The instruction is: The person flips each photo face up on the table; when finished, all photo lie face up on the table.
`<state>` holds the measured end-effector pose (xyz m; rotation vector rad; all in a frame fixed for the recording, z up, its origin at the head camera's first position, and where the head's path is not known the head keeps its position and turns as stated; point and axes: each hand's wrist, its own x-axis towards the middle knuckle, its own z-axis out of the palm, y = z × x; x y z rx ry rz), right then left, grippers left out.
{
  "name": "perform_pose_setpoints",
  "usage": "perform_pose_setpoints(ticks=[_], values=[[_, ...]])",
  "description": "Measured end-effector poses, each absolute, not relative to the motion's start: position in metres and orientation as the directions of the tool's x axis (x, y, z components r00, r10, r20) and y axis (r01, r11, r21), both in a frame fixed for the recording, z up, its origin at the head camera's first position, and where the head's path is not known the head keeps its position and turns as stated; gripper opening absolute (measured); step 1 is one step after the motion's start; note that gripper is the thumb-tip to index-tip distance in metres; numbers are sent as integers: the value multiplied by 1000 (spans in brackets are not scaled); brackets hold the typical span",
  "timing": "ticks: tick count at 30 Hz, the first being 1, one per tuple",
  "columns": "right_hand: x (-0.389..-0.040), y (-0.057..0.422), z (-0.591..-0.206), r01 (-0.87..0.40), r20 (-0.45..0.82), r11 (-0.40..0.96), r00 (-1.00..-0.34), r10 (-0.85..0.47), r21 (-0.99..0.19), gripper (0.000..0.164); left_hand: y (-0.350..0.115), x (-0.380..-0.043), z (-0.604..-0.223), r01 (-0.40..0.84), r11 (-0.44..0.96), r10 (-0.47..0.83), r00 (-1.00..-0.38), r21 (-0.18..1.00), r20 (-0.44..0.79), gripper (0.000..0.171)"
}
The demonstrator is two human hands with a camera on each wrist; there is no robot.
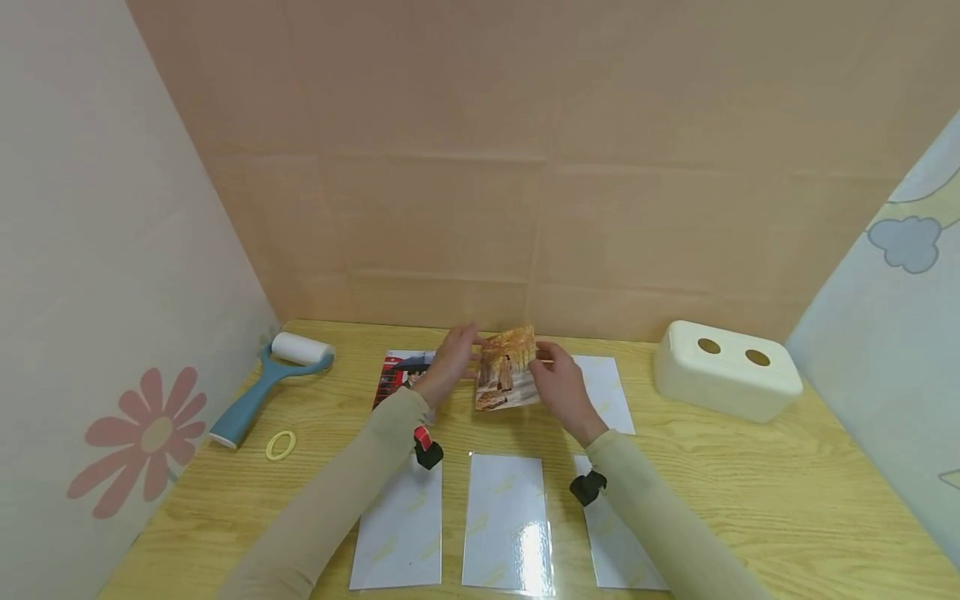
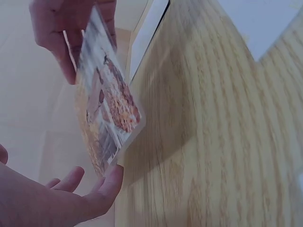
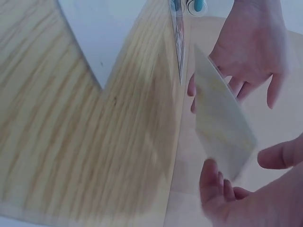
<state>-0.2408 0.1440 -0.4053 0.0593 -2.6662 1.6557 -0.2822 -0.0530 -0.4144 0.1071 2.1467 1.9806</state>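
Observation:
A photo print [image 1: 504,371] of a figure in a coat among autumn trees is raised and tilted above the table, between both hands. My right hand [image 1: 562,387] holds its right side, thumb near the picture face and fingers behind. At the opposite side is my left hand [image 1: 450,362], its fingers extended and touching or almost touching the edge. From the left wrist, the picture face of the print [image 2: 106,94] shows, with left fingertips [image 2: 113,182] by its lower corner. Its pale back [image 3: 220,113] faces the right wrist camera.
A photo with red and a dark umbrella [image 1: 390,379] lies partly under the left hand. White-backed sheets lie at right [image 1: 606,392] and in front [image 1: 502,517]. A blue-handled lint roller [image 1: 262,387] and yellow ring [image 1: 281,446] are left; a cream box with two holes [image 1: 727,371] stands right.

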Motion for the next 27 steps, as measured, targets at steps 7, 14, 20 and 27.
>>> perform_pose_setpoints(ticks=[7, 14, 20, 27], values=[[-245, 147, -412, 7, -56, 528, -995, -77, -849, 56, -57, -281, -414, -90, 105, 192, -975, 990, -109, 68], [-242, 147, -417, 28, -128, 590, -984, -128, -807, 59, -60, -278, -418, -114, 117, 210, -968, 987, -137, 59], [-242, 145, -418, -2, -103, 597, -985, -141, -802, 24, -60, -276, -418, -124, 136, 205, -967, 983, -151, 60], [-240, 142, -419, -13, -102, 592, -982, -162, -806, 30, -60, -272, -416, -126, 152, 212, -965, 980, -157, 66]])
